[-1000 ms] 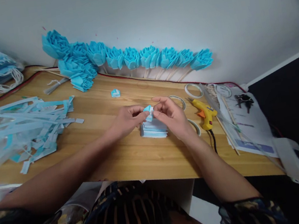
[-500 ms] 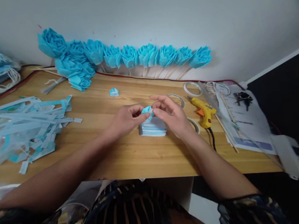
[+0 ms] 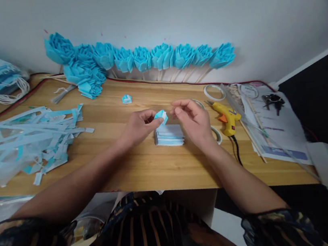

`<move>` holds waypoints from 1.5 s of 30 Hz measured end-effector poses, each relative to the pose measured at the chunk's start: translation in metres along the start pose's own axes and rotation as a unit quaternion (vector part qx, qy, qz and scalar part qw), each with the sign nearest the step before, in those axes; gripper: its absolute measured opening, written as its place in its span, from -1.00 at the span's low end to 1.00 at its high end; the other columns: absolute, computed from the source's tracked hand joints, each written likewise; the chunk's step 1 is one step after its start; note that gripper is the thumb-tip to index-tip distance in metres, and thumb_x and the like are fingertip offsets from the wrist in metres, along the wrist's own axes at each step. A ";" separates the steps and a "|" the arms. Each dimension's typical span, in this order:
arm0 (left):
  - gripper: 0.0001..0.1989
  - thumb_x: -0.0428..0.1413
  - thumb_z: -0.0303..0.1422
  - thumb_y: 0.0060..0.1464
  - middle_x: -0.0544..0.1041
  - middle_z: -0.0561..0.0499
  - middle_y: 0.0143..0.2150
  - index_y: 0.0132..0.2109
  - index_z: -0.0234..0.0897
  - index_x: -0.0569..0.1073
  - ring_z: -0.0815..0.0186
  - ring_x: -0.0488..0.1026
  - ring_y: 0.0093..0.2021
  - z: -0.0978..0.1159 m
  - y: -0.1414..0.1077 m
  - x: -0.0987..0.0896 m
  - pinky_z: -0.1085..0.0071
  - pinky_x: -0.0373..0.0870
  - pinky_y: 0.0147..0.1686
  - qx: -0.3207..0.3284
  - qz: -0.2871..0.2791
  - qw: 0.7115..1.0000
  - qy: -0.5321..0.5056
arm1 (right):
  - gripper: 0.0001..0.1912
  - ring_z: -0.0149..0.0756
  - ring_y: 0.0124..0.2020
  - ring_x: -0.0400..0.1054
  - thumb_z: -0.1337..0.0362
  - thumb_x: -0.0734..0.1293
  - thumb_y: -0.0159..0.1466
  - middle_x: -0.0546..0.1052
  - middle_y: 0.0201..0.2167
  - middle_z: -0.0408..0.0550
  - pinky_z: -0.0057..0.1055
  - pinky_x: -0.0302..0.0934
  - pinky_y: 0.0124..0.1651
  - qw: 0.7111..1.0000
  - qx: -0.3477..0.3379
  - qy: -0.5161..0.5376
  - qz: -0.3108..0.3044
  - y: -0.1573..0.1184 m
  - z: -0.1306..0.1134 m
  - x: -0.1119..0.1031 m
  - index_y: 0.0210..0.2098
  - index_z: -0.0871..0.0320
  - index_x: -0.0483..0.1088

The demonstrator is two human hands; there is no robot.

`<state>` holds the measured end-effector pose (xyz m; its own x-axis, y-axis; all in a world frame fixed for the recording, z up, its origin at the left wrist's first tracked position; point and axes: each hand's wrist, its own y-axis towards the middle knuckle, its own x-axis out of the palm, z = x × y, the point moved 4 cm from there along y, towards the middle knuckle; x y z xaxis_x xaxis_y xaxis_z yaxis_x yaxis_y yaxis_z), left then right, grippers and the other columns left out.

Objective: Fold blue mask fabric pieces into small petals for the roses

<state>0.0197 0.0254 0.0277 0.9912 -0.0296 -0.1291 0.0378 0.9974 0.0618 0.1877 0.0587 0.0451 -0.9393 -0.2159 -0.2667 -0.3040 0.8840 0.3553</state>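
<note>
My left hand (image 3: pixel 140 127) pinches a small folded piece of blue and white fabric (image 3: pixel 161 117) between thumb and fingers. Just right of it, apart from the piece, is my right hand (image 3: pixel 195 122), its fingers curled and the tips drawn together; whatever may be in them is too small to make out. Below the folded piece, a stack of pale blue and white fabric rectangles (image 3: pixel 169 135) lies on the wooden table (image 3: pixel 145 166). Another small folded piece (image 3: pixel 127 99) rests farther back.
Blue fabric flowers (image 3: pixel 162 56) on sticks lean along the wall. Cut strips (image 3: pixel 43 132) and clear plastic are heaped at left, near bagged face masks (image 3: pixel 2 80). At right are tape rolls (image 3: pixel 214 92), a yellow glue gun (image 3: pixel 227 118), sticks, keys (image 3: pixel 273 101) and papers (image 3: pixel 287 130).
My right hand has drawn away to the right from the folded piece, leaving it in my left hand alone. The view has shifted slightly.
</note>
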 end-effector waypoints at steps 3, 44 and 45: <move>-0.76 0.19 -0.23 0.02 0.35 0.12 -0.52 -0.45 -0.30 0.40 0.46 0.21 -0.49 0.000 0.001 -0.001 0.48 0.12 -0.47 0.005 0.005 1.000 -0.006 | -0.92 -0.33 -0.28 0.47 0.26 0.34 0.33 0.59 -0.31 -0.14 -0.32 0.36 -0.15 0.992 -0.079 -0.099 0.012 -0.003 -0.011 0.000 -0.23 0.08 0.49; -0.68 0.16 -0.10 0.07 0.41 0.11 -0.55 -0.38 -0.30 0.50 0.44 0.28 -0.54 -0.019 0.025 -0.053 0.48 0.21 -0.48 0.035 0.155 0.986 0.056 | -0.60 -0.30 -0.29 0.48 0.20 0.31 0.24 0.59 -0.34 -0.13 -0.32 0.33 -0.19 0.998 -0.001 -0.052 0.021 0.014 0.018 -0.007 0.06 0.11 0.39; -0.67 0.13 -0.10 0.10 0.47 0.07 -0.52 -0.37 -0.30 0.52 0.39 0.34 -0.50 -0.020 0.029 -0.065 0.46 0.26 -0.44 0.034 0.173 0.979 0.098 | -0.61 -0.30 -0.29 0.48 0.20 0.31 0.25 0.59 -0.34 -0.13 -0.32 0.33 -0.19 0.998 -0.008 -0.061 0.030 0.016 0.019 -0.010 0.06 0.11 0.39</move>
<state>-0.0461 0.0576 0.0185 0.9026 0.3302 -0.2761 -0.2820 0.9383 0.2002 0.1951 0.0830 0.0368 -0.9301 -0.1095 -0.3506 -0.2507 0.8869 0.3879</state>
